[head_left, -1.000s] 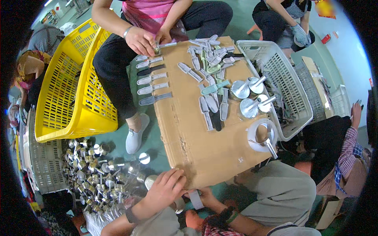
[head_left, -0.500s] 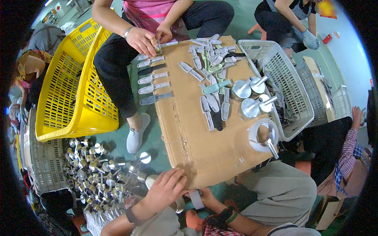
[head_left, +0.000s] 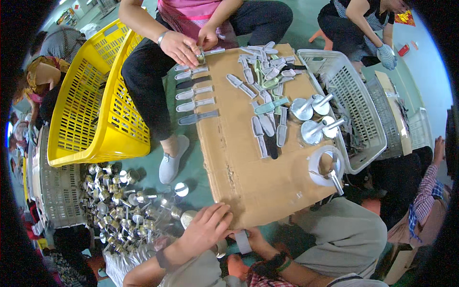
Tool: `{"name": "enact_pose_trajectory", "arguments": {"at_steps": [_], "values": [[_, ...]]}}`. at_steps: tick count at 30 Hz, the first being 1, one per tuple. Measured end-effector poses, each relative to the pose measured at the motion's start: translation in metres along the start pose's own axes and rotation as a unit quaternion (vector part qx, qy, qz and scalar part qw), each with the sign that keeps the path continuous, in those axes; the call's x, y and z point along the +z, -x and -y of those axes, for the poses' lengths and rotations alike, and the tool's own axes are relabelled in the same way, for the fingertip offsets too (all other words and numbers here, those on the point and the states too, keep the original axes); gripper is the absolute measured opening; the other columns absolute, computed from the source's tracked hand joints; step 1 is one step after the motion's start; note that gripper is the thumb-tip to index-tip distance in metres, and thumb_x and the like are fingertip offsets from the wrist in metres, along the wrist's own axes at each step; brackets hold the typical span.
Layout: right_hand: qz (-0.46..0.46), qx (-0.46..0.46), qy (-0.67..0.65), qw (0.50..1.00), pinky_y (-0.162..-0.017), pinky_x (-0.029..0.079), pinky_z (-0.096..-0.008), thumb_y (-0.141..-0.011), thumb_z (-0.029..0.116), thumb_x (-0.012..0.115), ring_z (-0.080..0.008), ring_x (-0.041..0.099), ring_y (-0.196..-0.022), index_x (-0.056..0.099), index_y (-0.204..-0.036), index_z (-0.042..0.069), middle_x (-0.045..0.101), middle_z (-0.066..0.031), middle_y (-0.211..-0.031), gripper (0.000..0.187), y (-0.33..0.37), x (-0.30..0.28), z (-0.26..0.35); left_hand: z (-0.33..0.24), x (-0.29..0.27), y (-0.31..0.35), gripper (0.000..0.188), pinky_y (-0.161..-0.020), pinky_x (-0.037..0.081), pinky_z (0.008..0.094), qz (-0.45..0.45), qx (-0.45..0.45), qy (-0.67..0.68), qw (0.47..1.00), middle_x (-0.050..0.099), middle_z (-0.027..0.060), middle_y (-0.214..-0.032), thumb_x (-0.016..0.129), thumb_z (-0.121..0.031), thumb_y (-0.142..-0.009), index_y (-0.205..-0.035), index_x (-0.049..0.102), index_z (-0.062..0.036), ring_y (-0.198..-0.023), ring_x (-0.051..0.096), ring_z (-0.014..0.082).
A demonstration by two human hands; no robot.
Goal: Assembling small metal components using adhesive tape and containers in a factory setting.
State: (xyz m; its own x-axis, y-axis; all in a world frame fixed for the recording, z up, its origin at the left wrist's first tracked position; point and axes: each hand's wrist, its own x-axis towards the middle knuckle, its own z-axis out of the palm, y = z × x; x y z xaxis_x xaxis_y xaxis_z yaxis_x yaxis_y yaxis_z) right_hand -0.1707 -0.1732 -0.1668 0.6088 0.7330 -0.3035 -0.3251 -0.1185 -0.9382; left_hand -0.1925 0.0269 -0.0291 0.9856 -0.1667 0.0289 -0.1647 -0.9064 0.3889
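Note:
My left hand is closed over the near left corner of a cardboard sheet, with its fingers on top and its thumb at the edge. Just beneath the near edge, my right hand pinches a greyish strip; some of its fingers are hidden. On the cardboard's far right half lies a heap of long grey, green and black plastic pieces. Several more, such as a dark grey one, line the left edge. Silvery round metal pieces with tubular stems stand at the right, beyond a tape roll.
Across the cardboard a person's hands work at its far left corner. Yellow baskets stand left, above a floor pile of metal pieces. A pale plastic crate borders the right side. Other people sit around.
The whole view has shifted a little, so the cardboard and baskets appear slightly further right. My two hands stay nearly in place at the cardboard's near corner.

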Motion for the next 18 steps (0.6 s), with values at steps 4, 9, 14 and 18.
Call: {"name": "enact_pose_trajectory", "arguments": {"at_steps": [4,9,14,18], "values": [[0.009,0.000,0.083,0.996,-0.078,0.048,-0.0337,-0.074,0.010,0.069,-0.0205,0.062,-0.085,0.065,-0.096,0.007,0.066,-0.0095,-0.095,0.022,-0.002,-0.001,0.001,0.005,0.000,0.004,0.045,-0.091,0.042,0.0396,-0.009,-0.003,0.004,1.000,0.048,0.0137,-0.117,0.067,-0.028,-0.075,-0.110,0.052,-0.0044,-0.111,0.046,0.0304],[-0.005,0.024,0.069,0.997,-0.078,0.048,-0.0282,-0.075,0.008,0.071,-0.0114,0.059,-0.086,0.065,-0.098,0.004,0.066,-0.0039,-0.092,0.024,-0.005,0.002,0.016,0.005,0.002,0.004,0.043,-0.091,0.042,0.0404,-0.003,-0.001,0.003,1.000,0.048,0.0142,-0.118,0.066,-0.029,-0.076,-0.109,0.052,-0.0043,-0.111,0.046,0.0309],[0.000,0.055,0.002,0.998,-0.076,0.049,-0.0332,-0.077,0.012,0.068,-0.0173,0.060,-0.083,0.063,-0.098,0.004,0.066,-0.0073,-0.091,0.023,-0.001,0.002,0.015,0.004,0.003,0.004,0.042,-0.091,0.042,0.0402,-0.003,0.003,-0.001,1.000,0.048,0.0145,-0.118,0.065,-0.029,-0.076,-0.108,0.053,-0.0043,-0.112,0.046,0.0310],[0.010,0.038,0.033,0.999,-0.076,0.049,-0.0332,-0.077,0.012,0.068,-0.0174,0.060,-0.083,0.062,-0.099,0.004,0.066,-0.0071,-0.092,0.024,-0.001,-0.001,0.009,0.005,0.003,0.004,0.043,-0.090,0.042,0.0399,-0.002,0.008,-0.007,1.000,0.048,0.0144,-0.118,0.065,-0.030,-0.076,-0.108,0.053,-0.0044,-0.111,0.046,0.0310]]}}
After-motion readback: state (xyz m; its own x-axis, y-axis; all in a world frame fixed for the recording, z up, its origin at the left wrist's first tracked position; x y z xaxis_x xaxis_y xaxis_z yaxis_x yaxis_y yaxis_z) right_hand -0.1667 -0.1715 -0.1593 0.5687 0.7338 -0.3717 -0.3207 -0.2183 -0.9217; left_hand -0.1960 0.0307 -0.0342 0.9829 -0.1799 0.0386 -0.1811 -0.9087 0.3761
